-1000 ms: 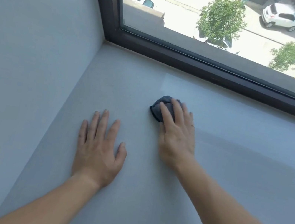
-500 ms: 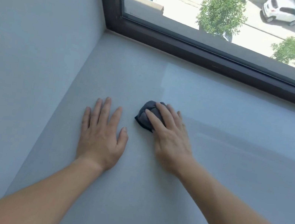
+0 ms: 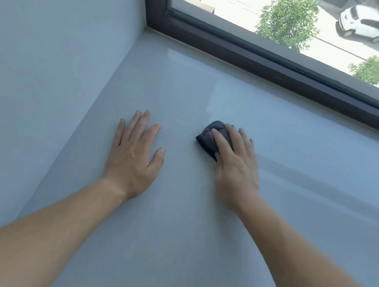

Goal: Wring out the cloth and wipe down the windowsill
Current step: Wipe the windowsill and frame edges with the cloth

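A small dark grey cloth [image 3: 208, 137], bunched up, lies on the pale grey windowsill [image 3: 193, 231]. My right hand [image 3: 234, 166] presses down on the cloth with its fingers spread over it, so only the cloth's left part shows. My left hand [image 3: 133, 156] rests flat on the sill to the left of the cloth, palm down, fingers apart, holding nothing. A faint damp streak runs across the sill to the right of my right hand.
A dark window frame [image 3: 272, 64] runs along the sill's far edge, with glass above it. A pale wall [image 3: 47, 57] closes off the sill on the left, meeting the frame in a corner.
My right hand slid the cloth left and toward me across the sill, then back a little to the right. My left hand stays flat in place.
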Demonstrator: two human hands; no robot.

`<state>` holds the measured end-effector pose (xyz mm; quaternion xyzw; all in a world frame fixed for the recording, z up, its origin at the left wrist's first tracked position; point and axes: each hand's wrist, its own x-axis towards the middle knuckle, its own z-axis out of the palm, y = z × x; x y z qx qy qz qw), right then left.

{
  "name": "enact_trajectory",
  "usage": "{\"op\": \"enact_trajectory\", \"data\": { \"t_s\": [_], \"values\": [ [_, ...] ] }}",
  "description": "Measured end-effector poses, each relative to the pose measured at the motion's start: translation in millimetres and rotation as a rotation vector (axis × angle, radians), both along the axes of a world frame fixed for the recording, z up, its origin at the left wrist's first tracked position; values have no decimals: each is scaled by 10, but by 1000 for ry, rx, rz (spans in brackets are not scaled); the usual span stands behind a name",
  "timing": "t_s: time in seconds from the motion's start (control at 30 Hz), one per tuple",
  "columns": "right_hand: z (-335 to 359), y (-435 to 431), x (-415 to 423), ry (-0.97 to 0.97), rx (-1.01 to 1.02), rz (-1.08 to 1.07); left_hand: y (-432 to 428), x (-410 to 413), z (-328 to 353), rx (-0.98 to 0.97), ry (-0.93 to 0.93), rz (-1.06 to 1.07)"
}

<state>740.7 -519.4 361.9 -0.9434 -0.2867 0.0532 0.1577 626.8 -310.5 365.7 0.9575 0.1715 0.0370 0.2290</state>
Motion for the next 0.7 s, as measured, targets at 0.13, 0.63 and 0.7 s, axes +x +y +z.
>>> {"op": "enact_trajectory", "data": {
  "t_s": [0.13,0.63,0.7],
  "values": [
    [75,224,-137,10,33,-297,-63,-351,146,17,-30,38],
    [131,130,-512,41,-9,-65,-267,-1045,-43,245,176,20],
    [101,40,-507,-16,-15,61,-273,-1050,-36,248,188,25]
  ]
}}
